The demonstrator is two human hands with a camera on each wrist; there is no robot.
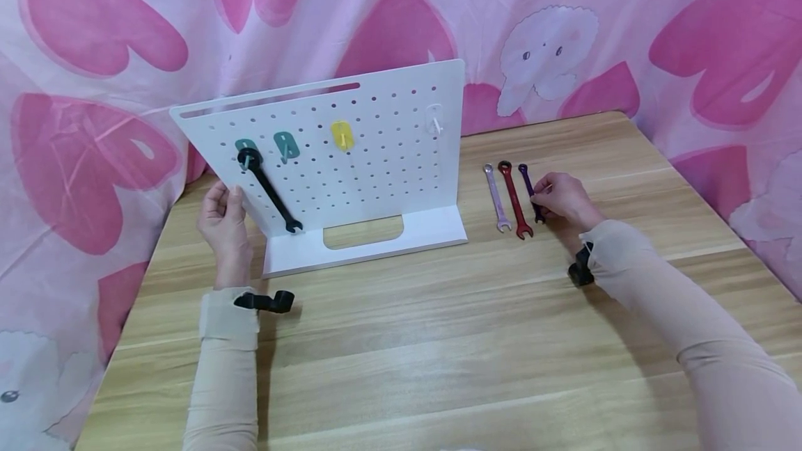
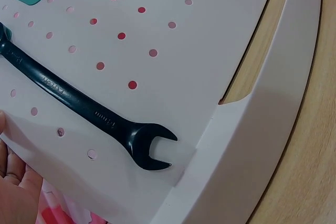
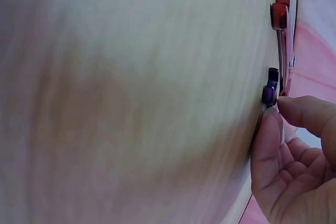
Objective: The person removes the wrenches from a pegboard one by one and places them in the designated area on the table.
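Observation:
My left hand (image 1: 227,235) grips the left edge of a white pegboard (image 1: 388,193), thumb on the front side and fingers curled at the edge. A black combination wrench (image 1: 271,190) hangs aslant from a green hook on the board, its open jaw (image 2: 149,148) low near the base. On the table to the right, my right hand (image 1: 564,199) pinches a small purple wrench (image 1: 531,192) between thumb and finger. In the right wrist view the purple wrench (image 3: 270,90) lies close along the tabletop. Beside it lie a red wrench (image 1: 515,200) and a silver-lilac wrench (image 1: 497,199).
Another green hook (image 1: 286,147), a yellow hook (image 1: 342,136) and a clear hook (image 1: 434,120) sit on the board without tools. The wooden table (image 1: 388,339) backs onto a pink patterned curtain (image 1: 388,26).

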